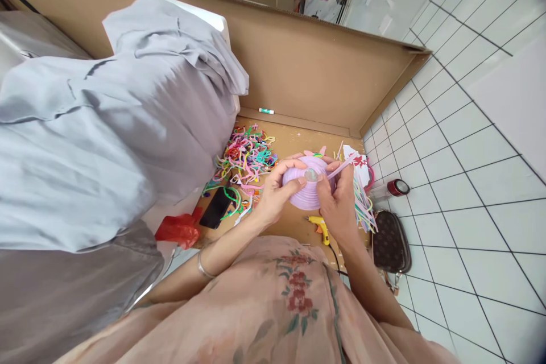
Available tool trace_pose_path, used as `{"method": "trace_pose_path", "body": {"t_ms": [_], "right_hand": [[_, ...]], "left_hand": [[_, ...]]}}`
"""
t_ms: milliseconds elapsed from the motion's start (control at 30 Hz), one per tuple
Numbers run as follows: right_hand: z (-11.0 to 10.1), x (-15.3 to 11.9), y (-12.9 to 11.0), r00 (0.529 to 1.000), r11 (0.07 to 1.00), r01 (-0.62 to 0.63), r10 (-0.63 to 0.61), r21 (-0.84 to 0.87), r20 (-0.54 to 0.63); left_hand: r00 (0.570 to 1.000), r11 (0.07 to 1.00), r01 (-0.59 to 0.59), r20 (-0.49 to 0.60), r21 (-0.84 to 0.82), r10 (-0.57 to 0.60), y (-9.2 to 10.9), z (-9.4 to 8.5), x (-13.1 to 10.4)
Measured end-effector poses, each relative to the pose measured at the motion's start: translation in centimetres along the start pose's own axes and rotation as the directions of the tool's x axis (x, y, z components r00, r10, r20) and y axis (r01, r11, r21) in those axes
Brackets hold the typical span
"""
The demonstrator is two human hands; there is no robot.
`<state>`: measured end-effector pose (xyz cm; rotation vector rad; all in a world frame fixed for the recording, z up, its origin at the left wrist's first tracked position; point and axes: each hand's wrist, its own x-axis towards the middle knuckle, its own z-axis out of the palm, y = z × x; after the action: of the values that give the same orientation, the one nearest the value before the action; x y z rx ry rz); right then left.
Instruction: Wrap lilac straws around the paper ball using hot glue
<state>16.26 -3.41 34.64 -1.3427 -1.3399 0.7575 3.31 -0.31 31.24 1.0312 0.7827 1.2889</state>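
Note:
A light-purple ridged disc (pixel 305 199), with rings like a coil and a clear round patch (pixel 310 174) at its centre, is held up before me. My left hand (pixel 279 187) grips its left side, thumb on top and fingers behind. My right hand (pixel 340 199) is closed at the right side, its thumb near the centre. A thin purple strip (pixel 341 166) sticks out of the right fingers towards the upper right. Small pink and green bits (pixel 318 153) show behind the disc's far edge. A yellow glue gun (pixel 319 228) lies below the hands.
Tangled colourful strips (pixel 247 153) and a black phone (pixel 217 207) lie left. More strips (pixel 364 210) lie right, near a red-lidded bottle (pixel 396 187) and a brown pouch (pixel 390 242). A glue stick (pixel 266 111) lies by the cardboard wall (pixel 307 68). Grey cloth (pixel 128 125) fills the left.

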Motion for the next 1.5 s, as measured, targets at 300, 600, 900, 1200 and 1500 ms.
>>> {"method": "trace_pose_path", "body": {"t_ms": [300,600,900,1200,1500], "right_hand": [[0.2,0.0,-0.1,1.000,1.000,0.001,-0.001,0.014,0.014],[-0.2,-0.4,-0.2,0.999,1.000,-0.018,0.019,-0.019,0.036],[-0.8,-0.3,-0.5,0.997,1.000,-0.027,0.027,0.002,0.067],[-2.2,-0.1,-0.2,0.980,0.998,0.049,-0.054,0.029,0.192],[-2.1,0.0,0.8,0.983,0.982,-0.043,0.009,0.183,0.185]], "left_hand": [[1.000,0.999,-0.019,0.010,0.039,0.019,0.1,-0.2,-0.1],[0.998,0.998,-0.057,0.035,0.023,0.056,-0.3,-0.5,0.1],[0.997,0.998,-0.051,0.059,0.040,0.048,0.0,-0.9,0.4],[0.997,1.000,-0.015,0.070,0.001,0.014,0.4,-1.3,0.6],[0.997,1.000,-0.016,0.073,0.009,0.016,0.8,-1.4,0.4]]}}
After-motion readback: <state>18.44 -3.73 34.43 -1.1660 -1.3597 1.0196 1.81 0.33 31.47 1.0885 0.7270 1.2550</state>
